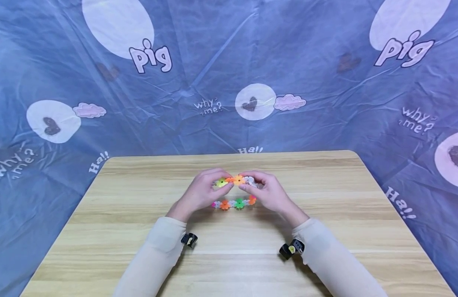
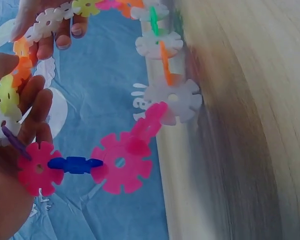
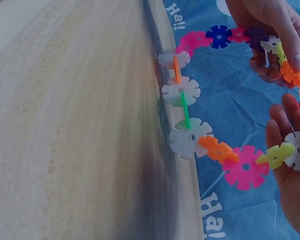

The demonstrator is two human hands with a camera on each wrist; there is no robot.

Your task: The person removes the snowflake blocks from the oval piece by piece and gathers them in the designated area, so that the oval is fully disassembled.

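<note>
A closed ring of linked plastic snowflake discs (image 1: 238, 203), in pink, white, orange, green, yellow and blue, is held up in both hands. My left hand (image 1: 203, 190) pinches the ring's far side at a yellow and orange stretch, between thumb and fingers. Opposite it, my right hand (image 1: 268, 193) pinches the same side beside an orange disc (image 1: 238, 180), near white ones. In the left wrist view, a pink disc (image 2: 121, 172) hangs linked to a blue one (image 2: 76, 165). Another pink disc (image 3: 246, 177) shows in the right wrist view. Fingers partly cover the gripped discs.
Beneath the hands lies a wood-grain table (image 1: 232, 264), its far edge close to a blue printed cloth (image 1: 221, 70) that hangs behind and at the sides. Black wrist cameras (image 1: 189, 239) sit at both cuffs.
</note>
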